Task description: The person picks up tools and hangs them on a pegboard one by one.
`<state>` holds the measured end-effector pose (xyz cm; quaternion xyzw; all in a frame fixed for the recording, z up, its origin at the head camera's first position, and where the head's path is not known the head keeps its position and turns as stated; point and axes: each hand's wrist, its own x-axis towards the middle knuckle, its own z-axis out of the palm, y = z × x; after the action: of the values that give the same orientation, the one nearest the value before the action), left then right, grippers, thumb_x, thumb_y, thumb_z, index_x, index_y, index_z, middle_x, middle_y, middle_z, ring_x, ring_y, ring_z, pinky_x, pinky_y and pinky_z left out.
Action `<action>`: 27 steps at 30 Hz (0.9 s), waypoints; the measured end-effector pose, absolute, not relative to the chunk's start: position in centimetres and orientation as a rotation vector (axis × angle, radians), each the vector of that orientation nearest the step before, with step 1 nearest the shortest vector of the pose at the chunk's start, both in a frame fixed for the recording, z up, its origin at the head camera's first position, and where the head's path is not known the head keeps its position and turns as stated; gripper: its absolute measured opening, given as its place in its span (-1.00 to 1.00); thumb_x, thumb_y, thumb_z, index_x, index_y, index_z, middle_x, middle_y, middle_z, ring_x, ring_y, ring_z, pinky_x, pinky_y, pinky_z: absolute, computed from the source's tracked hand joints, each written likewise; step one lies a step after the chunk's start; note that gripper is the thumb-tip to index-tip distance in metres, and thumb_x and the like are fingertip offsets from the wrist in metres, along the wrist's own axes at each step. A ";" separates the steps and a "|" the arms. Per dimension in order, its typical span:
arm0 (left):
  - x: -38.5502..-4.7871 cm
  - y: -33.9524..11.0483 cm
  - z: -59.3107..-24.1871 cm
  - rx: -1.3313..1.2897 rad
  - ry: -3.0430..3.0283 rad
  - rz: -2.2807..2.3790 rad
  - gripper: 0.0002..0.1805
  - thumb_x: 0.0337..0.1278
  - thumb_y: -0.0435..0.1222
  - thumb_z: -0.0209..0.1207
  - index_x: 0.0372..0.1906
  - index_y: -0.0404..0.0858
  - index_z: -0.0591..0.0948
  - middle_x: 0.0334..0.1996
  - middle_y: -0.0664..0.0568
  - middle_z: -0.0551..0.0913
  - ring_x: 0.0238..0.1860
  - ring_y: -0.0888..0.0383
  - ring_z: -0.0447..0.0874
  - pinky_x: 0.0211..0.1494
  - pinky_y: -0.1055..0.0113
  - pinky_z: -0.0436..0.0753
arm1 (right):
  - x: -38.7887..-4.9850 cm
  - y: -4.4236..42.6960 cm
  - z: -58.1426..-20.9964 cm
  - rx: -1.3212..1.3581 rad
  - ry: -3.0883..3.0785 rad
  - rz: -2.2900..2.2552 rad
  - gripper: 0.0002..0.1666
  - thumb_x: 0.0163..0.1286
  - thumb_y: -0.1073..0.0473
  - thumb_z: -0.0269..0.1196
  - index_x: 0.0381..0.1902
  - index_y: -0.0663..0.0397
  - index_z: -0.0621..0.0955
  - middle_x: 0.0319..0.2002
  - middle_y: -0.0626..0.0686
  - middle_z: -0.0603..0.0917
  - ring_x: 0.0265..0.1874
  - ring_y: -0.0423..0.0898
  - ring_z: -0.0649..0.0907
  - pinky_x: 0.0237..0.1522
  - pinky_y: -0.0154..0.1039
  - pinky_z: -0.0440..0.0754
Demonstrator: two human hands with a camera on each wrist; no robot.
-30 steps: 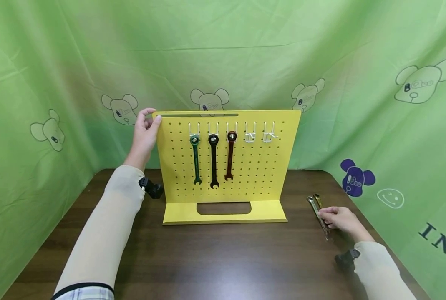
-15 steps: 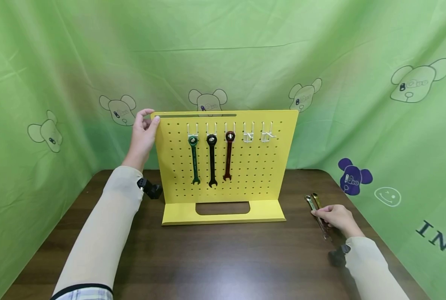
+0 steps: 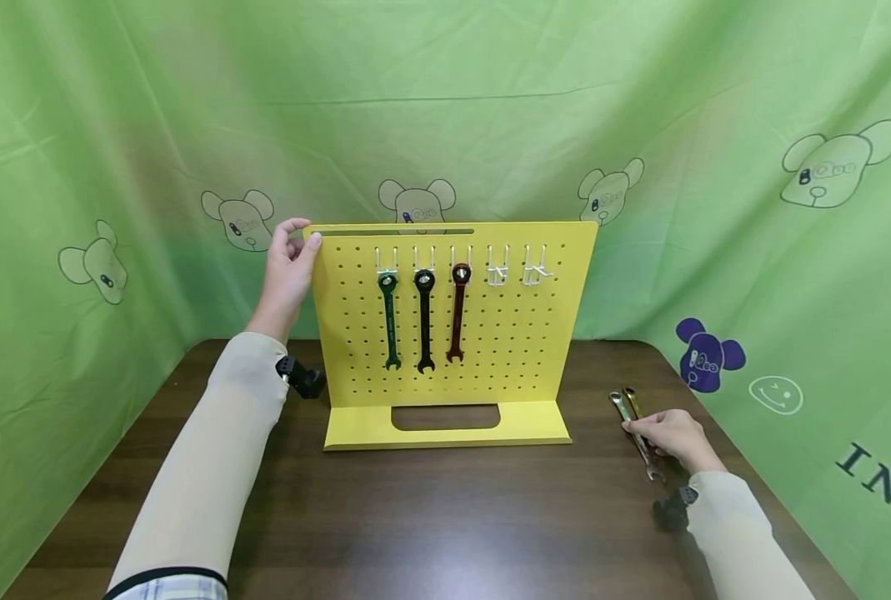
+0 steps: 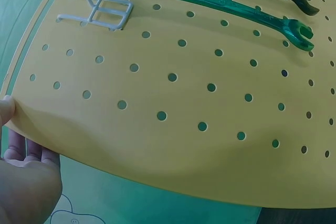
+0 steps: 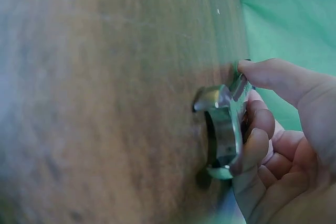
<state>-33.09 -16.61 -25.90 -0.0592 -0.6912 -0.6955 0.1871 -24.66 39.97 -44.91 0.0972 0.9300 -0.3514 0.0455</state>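
Note:
In the head view, my left hand (image 3: 286,279) grips the upper left corner of a yellow pegboard (image 3: 535,422), thumb in front and fingers behind. On the board's hooks hang a green combination wrench (image 3: 390,325), a black wrench (image 3: 425,323) and a dark red wrench (image 3: 457,321). At the right of the table, my right hand (image 3: 678,438) pinches a silver combination wrench (image 3: 643,455) by its shank. Close behind it lies a gold wrench (image 3: 632,399), partly covered by the hand. The right wrist view shows the silver wrench's open end (image 5: 227,129) pointing toward the camera.
Two white hooks, one left (image 3: 498,276) and one right (image 3: 533,273), carry nothing on the board's right side. The board stands on a dark wooden table (image 3: 445,517). A green printed curtain (image 3: 445,125) surrounds the table at the back and sides.
My right hand has shifted slightly left, its thumb and fingers now over the silver wrench. The left hand stays on the board's corner, and the hung wrenches keep their places.

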 end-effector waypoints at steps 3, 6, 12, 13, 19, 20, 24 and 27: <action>-33.2 -16.6 -26.0 -0.169 -1.952 -1.949 -0.66 0.52 -0.21 0.04 0.28 -0.09 0.37 -0.14 0.03 0.48 -0.17 0.16 0.49 -0.03 0.26 0.54 | -24.7 40.0 -45.1 0.311 2.823 -1.112 -0.55 0.30 -0.10 0.37 -0.33 0.23 0.75 -0.67 -0.11 0.51 -0.61 -0.12 0.58 -0.50 -0.20 0.53; -33.2 -16.7 -26.0 -0.158 -1.963 -1.936 -0.64 0.52 -0.21 0.04 0.29 -0.12 0.36 -0.15 0.02 0.48 -0.17 0.16 0.49 -0.06 0.30 0.55 | -24.8 40.1 -45.1 0.300 2.842 -1.085 -0.52 0.31 -0.13 0.36 -0.31 0.24 0.75 -0.64 -0.12 0.52 -0.56 -0.12 0.54 -0.48 -0.21 0.50; -33.2 -16.7 -26.1 -0.151 -1.959 -1.927 -0.69 0.52 -0.21 0.04 0.25 -0.08 0.38 -0.16 0.02 0.48 -0.18 0.16 0.48 -0.07 0.33 0.54 | -24.8 40.1 -44.8 0.264 2.863 -1.067 -0.50 0.36 -0.13 0.32 -0.29 0.27 0.74 -0.60 -0.12 0.50 -0.50 -0.11 0.49 -0.46 -0.20 0.43; -33.2 -16.7 -26.1 -0.151 -1.960 -1.928 -0.69 0.52 -0.21 0.04 0.24 -0.08 0.38 -0.15 0.03 0.48 -0.18 0.16 0.48 -0.07 0.33 0.54 | -24.8 40.1 -44.8 0.269 2.859 -1.080 -0.50 0.36 -0.12 0.32 -0.27 0.29 0.74 -0.60 -0.12 0.49 -0.51 -0.11 0.49 -0.46 -0.21 0.43; -33.4 -16.7 -26.2 -0.145 -1.973 -1.917 -0.64 0.53 -0.20 0.03 0.29 -0.12 0.35 -0.14 0.01 0.48 -0.17 0.15 0.48 -0.08 0.33 0.55 | -24.7 40.1 -44.7 0.273 2.848 -1.120 -0.48 0.35 -0.07 0.32 -0.18 0.39 0.72 -0.60 -0.14 0.48 -0.54 -0.14 0.50 -0.47 -0.23 0.45; -33.4 -16.7 -26.2 -0.142 -1.975 -1.914 -0.63 0.53 -0.20 0.03 0.30 -0.14 0.34 -0.14 0.01 0.48 -0.17 0.15 0.48 -0.08 0.33 0.55 | -24.8 40.2 -44.7 0.266 2.849 -1.122 -0.48 0.36 -0.06 0.32 -0.17 0.40 0.71 -0.59 -0.13 0.49 -0.53 -0.14 0.50 -0.47 -0.23 0.46; -33.4 -16.7 -26.2 -0.138 -1.976 -1.912 -0.66 0.52 -0.20 0.04 0.27 -0.11 0.37 -0.14 0.00 0.48 -0.18 0.15 0.48 -0.09 0.33 0.54 | -24.8 40.3 -44.8 0.242 2.858 -1.104 -0.48 0.38 -0.06 0.30 -0.18 0.42 0.70 -0.54 -0.09 0.53 -0.51 -0.12 0.51 -0.47 -0.23 0.47; -33.4 -16.6 -26.2 -0.149 -1.973 -1.915 -0.69 0.52 -0.20 0.04 0.24 -0.08 0.37 -0.13 0.00 0.49 -0.17 0.15 0.48 -0.09 0.34 0.53 | -24.7 40.4 -44.9 0.232 2.853 -1.094 -0.47 0.41 -0.07 0.29 -0.17 0.40 0.70 -0.50 -0.07 0.54 -0.49 -0.12 0.51 -0.45 -0.22 0.47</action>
<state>-33.44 -16.65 -26.17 -0.0532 -0.7030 -0.6825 0.1929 -24.69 40.37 -44.93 0.0757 0.9303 -0.3568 0.0386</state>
